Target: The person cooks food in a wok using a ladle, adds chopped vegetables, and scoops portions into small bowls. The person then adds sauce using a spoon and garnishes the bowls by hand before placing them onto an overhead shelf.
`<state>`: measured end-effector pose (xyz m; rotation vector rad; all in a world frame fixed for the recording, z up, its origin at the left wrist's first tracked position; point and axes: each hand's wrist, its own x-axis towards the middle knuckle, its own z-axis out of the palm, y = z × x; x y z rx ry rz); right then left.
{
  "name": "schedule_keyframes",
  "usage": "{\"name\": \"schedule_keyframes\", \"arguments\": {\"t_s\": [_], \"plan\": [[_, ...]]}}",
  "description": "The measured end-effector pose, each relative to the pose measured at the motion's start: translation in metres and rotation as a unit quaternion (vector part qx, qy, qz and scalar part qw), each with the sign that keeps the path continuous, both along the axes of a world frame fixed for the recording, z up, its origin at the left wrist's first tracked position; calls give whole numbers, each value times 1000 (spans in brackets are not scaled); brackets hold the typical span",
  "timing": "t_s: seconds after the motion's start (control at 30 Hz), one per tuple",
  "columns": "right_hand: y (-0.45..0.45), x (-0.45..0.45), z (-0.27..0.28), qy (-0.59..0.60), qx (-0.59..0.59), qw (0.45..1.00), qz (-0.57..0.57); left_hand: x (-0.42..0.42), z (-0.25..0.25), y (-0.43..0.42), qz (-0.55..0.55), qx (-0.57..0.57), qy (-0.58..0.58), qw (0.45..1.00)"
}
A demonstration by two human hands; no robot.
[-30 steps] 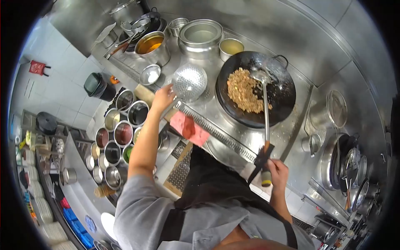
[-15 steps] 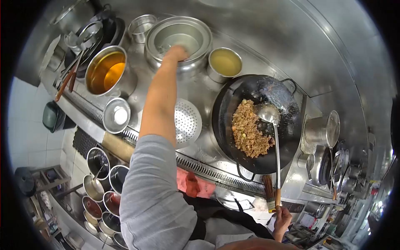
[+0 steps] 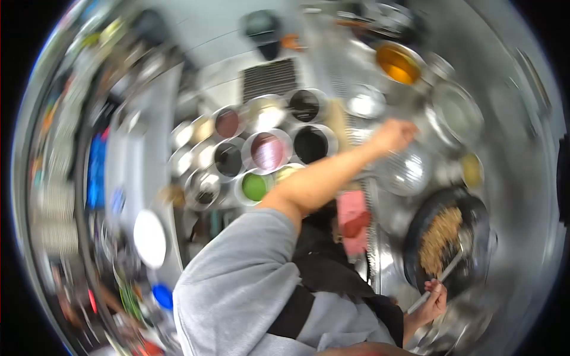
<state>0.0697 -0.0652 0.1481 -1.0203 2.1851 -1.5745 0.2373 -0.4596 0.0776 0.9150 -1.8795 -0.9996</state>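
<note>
My left hand (image 3: pixel 395 135), blurred, is over the counter between the perforated strainer (image 3: pixel 406 173) and a small metal bowl (image 3: pixel 365 102). Its fingers are curled together; whatever they may hold is too smeared to make out. Down at the lower right, my right hand (image 3: pixel 434 301) is closed around the handle of a ladle (image 3: pixel 455 263). The ladle's head rests in a black wok (image 3: pixel 414 228) beside a heap of brown, crumbly food (image 3: pixel 440 238). Beyond my left hand stands a wide metal pot of clear liquid (image 3: pixel 456 113).
Several round containers, one with green contents (image 3: pixel 255 186) and one with reddish contents (image 3: pixel 267 151), stand left of the counter. A pink cloth (image 3: pixel 351 207) lies at its edge. A pot of orange liquid (image 3: pixel 398 64) is at the top, a white plate (image 3: pixel 149 238) at the left.
The view has swung toward the containers on the left. My left hand has come out of the wide pot of clear liquid and back toward the strainer. My right hand stays at the ladle handle.
</note>
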Motion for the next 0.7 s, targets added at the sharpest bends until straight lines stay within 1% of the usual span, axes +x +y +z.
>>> {"name": "schedule_keyframes", "arguments": {"t_s": [0.03,0.07,0.1,0.13,0.17,0.2,0.23,0.27,0.3,0.33,0.37,0.4,0.43,0.47,0.5,0.53,0.57,0.6,0.63,0.67,0.7], "plan": [[-12,3,-7,13,14,997,70,9,-49,8,0,-128,-183,975],[-24,8,-19,-11,9,994,112,54,-35,58,-61,-134,-388,910],[-39,17,-27,-16,9,984,180,97,-12,95,-143,-147,-443,873],[-50,30,-34,-17,9,971,238,135,-13,134,-100,-91,-319,938],[-62,47,-38,-29,3,956,292,167,-32,168,-47,-42,-167,984],[-72,65,-37,-35,0,939,341,204,-21,207,-14,100,-117,988],[-79,85,-32,-13,15,927,375,235,-78,238,20,98,-101,990],[-83,107,-26,-11,3,921,390,271,-97,279,38,101,-102,989],[-85,128,-19,-23,3,905,424,298,-119,327,101,175,-215,955],[-88,146,-17,-38,3,888,458,322,-113,369,49,277,-401,872],[-90,163,-23,-65,-2,883,464,350,-202,414,-173,342,-504,774],[-92,175,-32,-56,14,874,483,369,-189,420,-155,341,-504,778],[-91,192,-35,-79,13,865,495,382,-157,423,-116,385,-416,816],[-90,215,-36,-103,14,856,507,394,-114,425,-77,422,-323,844],[-91,237,-37,-100,12,847,522,406,-74,430,-36,456,-218,862],[-95,260,-37,-104,34,839,533,432,-31,416,9,409,-113,906],[-101,284,-33,-105,56,828,548,459,-29,403,83,319,-60,942],[-111,317,-15,-33,37,790,611,485,-8,396,180,250,13,951],[-122,352,0,-2,-11,753,658,511,-13,388,257,116,0,959],[-134,395,15,24,-68,712,699,526,27,394,295,138,-13,945],[-142,442,36,17,-110,688,718,538,49,401,299,146,-7,943]]}}
